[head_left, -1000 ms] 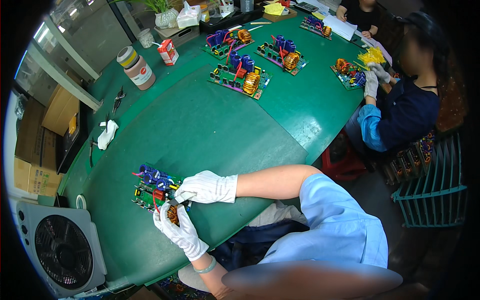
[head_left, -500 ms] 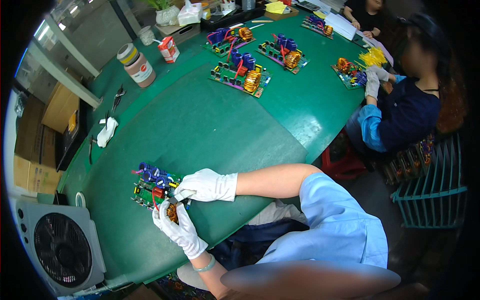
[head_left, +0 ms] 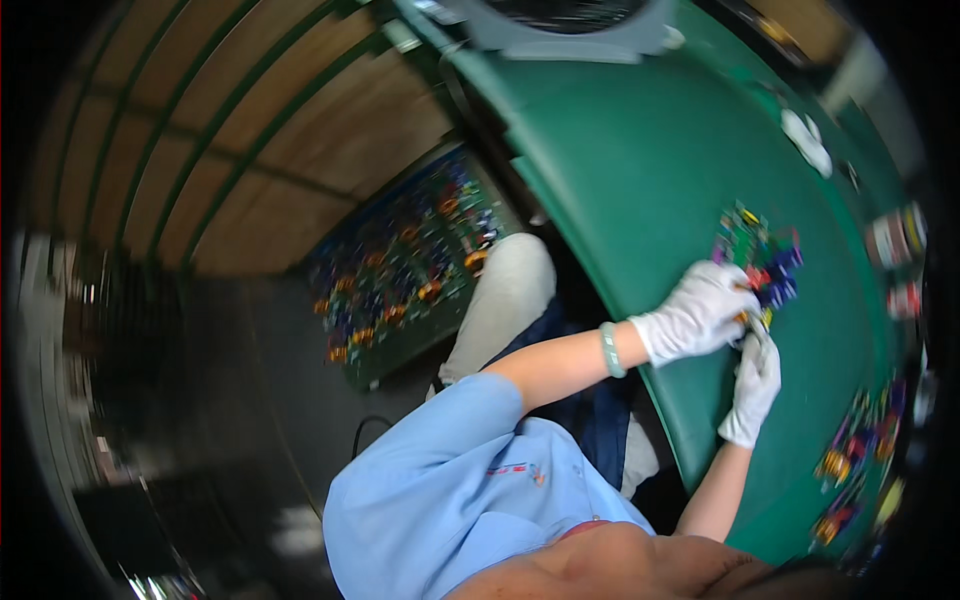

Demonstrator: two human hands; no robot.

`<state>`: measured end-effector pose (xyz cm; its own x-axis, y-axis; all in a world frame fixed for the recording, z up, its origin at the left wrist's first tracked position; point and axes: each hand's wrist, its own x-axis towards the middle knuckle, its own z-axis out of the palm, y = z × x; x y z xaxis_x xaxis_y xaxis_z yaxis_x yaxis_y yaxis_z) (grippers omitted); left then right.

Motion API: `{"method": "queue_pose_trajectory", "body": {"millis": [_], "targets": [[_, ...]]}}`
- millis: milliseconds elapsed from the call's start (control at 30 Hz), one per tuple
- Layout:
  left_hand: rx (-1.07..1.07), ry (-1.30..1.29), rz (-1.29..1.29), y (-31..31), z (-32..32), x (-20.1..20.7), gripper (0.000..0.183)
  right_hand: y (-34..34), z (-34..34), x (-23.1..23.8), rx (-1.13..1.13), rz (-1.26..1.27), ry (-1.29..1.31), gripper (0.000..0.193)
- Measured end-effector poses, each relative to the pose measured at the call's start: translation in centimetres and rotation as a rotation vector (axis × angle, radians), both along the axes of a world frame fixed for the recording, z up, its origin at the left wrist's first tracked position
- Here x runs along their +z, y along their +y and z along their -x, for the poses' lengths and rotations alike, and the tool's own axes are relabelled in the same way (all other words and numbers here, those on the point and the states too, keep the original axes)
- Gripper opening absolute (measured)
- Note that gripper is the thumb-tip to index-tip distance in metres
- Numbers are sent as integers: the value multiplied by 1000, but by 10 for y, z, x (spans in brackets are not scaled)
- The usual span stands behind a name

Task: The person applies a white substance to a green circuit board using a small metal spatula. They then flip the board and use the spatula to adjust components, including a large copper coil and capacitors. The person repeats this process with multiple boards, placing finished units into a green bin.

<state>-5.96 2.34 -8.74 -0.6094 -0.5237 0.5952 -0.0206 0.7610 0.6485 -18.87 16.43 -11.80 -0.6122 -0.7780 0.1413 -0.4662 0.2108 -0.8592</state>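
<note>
A green circuit board (head_left: 740, 238) with blue capacitors (head_left: 782, 276) lies on the green table. My left hand (head_left: 695, 312), in a white glove and with a pale bracelet at the wrist, is closed over the board's near end. A little of a copper coil shows by its fingertips. My right hand (head_left: 752, 392), gloved too, comes in from the other side with its fingers pinched together beside the left fingertips. Something small and greyish shows at the right fingertips, too blurred to name. The fingers hide the near end of the board.
A grey fan (head_left: 570, 45) stands at the table's far end. A rack of several boards (head_left: 420, 260) is at floor level on the left. More circuit boards (head_left: 850, 445), a white cloth (head_left: 806, 142) and a jar (head_left: 897, 236) are on the table's right side.
The view has swung strongly to the left, bringing the floor rack into sight and the far boards to the right rim. Both hands stay at the same board's coil end.
</note>
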Motion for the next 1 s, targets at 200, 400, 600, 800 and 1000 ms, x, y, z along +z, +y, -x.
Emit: {"method": "queue_pose_trajectory", "body": {"millis": [200, 400, 600, 800, 1000], "targets": [[3, 3, -52, 7, -5, -14, 33, 4, 8, -8, -38, -54, 79, 30], [-13, 38, -48, 5, 2, -18, 34, 2, 12, -6, -63, -42, 57, 29], [-12, 48, -58, 3, -2, -18, 33, -1, 7, -6, -68, -42, 57, 30], [-41, -10, -92, 2, -5, -15, 34, 0, 7, -5, -46, -55, 55, 30], [-45, 8, -83, 3, -1, -19, 36, 1, 8, -7, -42, -24, 75, 30]]}}
